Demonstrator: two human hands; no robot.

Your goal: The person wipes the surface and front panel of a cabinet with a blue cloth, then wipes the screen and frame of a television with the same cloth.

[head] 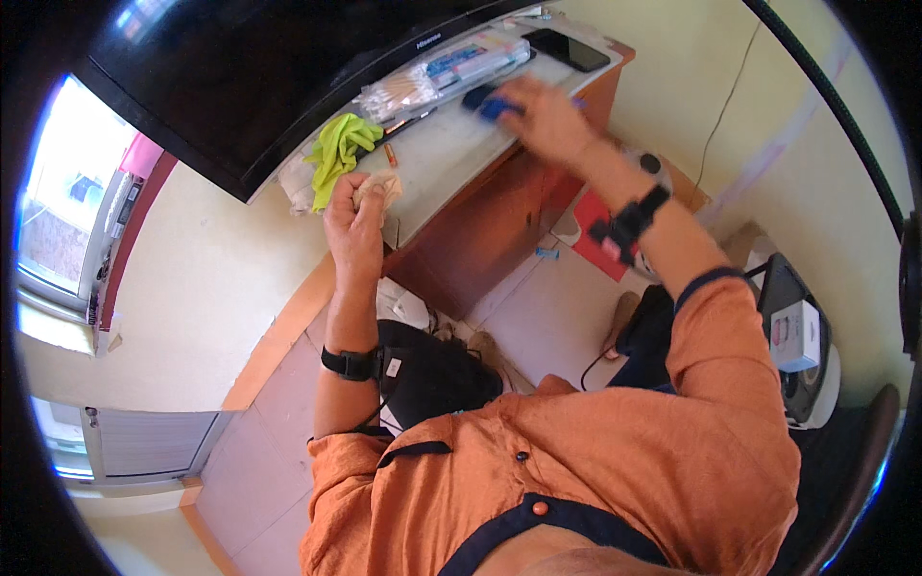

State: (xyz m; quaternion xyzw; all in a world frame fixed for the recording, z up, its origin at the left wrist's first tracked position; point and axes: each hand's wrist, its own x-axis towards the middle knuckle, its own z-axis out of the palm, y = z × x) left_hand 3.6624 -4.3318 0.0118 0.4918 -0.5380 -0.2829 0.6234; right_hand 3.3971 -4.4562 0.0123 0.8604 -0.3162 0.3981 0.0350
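Observation:
Pinched between the thumb and fingers of my left hand (354, 230) is a crumpled pale tissue or cloth (385, 189), at the near left end of the cabinet top (439, 155). My right hand (544, 119) is blurred over the front edge of that top. Its fingers are around a small blue object (498, 108), too smeared to name. Against it is a dark object (477, 97), also unclear. An orange battery-like cylinder (390, 155) lies past my left hand. Beside it sits a crumpled lime-green cloth or glove (342, 147).
A large Hisense television (288, 79) borders the back of the cabinet top. Before it lie clear packs of cotton swabs (403, 92), a thin dark stick-like tool (410, 124) and a smartphone (565, 50). A small white box (794, 335) rests on an appliance at right.

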